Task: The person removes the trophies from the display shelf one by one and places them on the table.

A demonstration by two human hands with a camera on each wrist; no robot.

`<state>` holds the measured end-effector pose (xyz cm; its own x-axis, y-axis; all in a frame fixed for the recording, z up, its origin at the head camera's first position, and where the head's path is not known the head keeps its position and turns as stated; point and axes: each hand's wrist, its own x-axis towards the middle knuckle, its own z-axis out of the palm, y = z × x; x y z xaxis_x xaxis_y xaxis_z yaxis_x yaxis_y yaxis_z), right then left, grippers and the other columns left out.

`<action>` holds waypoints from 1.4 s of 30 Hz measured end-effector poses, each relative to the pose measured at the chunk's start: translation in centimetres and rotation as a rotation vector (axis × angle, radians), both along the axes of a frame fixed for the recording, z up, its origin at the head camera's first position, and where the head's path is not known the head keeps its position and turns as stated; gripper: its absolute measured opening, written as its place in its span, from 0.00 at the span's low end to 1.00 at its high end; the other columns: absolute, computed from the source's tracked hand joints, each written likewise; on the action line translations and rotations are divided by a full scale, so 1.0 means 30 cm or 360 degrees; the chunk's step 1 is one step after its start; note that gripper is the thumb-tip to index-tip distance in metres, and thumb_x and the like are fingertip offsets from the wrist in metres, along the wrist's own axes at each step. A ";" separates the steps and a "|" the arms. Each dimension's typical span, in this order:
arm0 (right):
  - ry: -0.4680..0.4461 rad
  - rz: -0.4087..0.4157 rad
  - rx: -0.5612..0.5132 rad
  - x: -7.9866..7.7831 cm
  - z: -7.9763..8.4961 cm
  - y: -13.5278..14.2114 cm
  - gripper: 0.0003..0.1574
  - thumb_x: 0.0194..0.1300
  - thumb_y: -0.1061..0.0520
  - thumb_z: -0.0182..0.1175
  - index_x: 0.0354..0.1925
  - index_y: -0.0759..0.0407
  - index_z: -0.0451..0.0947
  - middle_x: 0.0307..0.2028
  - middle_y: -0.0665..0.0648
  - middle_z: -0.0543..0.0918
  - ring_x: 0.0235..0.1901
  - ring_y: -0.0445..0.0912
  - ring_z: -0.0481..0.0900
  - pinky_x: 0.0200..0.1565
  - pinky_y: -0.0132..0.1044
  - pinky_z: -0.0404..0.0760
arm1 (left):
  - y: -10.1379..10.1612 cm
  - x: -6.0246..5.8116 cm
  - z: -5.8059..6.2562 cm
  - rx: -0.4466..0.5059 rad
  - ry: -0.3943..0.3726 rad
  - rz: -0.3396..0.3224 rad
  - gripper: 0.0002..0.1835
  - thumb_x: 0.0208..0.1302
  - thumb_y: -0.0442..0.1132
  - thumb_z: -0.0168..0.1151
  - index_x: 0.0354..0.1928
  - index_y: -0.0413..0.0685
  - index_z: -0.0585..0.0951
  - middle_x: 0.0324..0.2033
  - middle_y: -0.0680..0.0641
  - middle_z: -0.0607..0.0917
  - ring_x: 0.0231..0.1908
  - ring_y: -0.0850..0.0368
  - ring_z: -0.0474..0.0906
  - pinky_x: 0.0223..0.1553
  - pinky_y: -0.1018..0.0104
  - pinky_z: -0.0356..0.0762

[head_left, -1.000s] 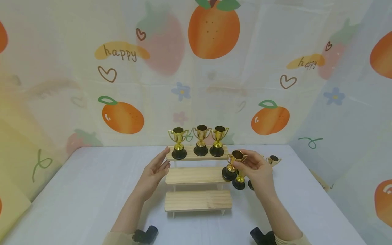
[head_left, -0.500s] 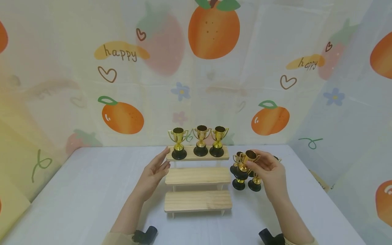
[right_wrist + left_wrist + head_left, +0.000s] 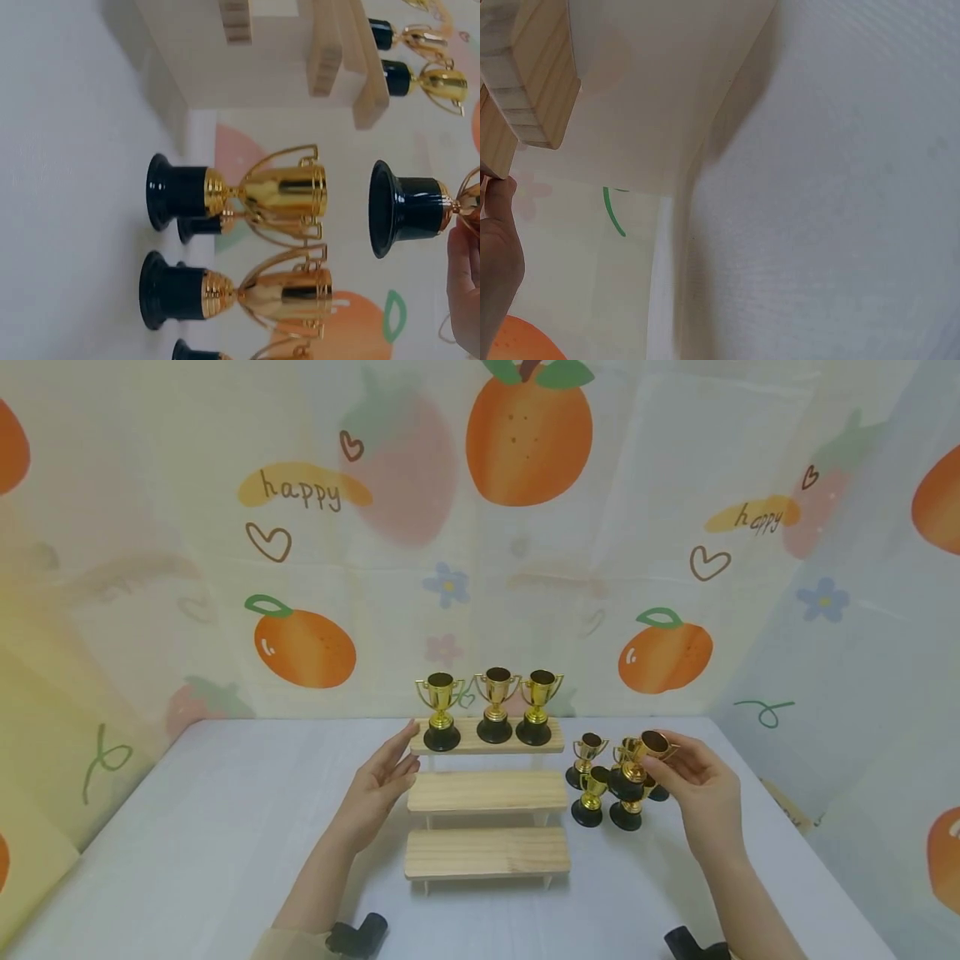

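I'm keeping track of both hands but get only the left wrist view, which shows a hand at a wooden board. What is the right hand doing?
Observer: The right hand holds a gold cup, as the head view shows.
Operator: Is it resting on anything?
Observer: No, the right wrist view shows its black base raised off the table.
Operator: Are any others up on the boards?
Observer: Yes, three cups stand in a row on the top board.
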<state>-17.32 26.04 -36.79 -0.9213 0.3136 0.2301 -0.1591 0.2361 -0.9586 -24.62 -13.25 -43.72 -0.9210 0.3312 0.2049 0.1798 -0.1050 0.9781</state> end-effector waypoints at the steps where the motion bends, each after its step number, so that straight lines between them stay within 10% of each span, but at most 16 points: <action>1: 0.0000 -0.0011 -0.0026 0.001 0.000 0.009 0.26 0.61 0.57 0.69 0.58 0.56 0.77 0.37 0.35 0.86 0.40 0.28 0.84 0.44 0.16 0.84 | 0.001 0.001 0.001 0.0002 0.0003 0.0000 0.38 0.69 0.24 0.49 0.78 0.53 0.54 0.80 0.51 0.48 0.76 0.45 0.52 0.67 0.81 0.68; 42: -0.0083 -0.0476 -0.0392 -0.032 -0.043 0.213 0.24 0.57 0.60 0.71 0.53 0.51 0.81 0.32 0.34 0.85 0.37 0.27 0.82 0.41 0.09 0.79 | 0.004 0.006 0.005 -0.0007 -0.0004 0.0009 0.37 0.69 0.24 0.49 0.78 0.53 0.54 0.80 0.52 0.47 0.76 0.44 0.52 0.67 0.82 0.67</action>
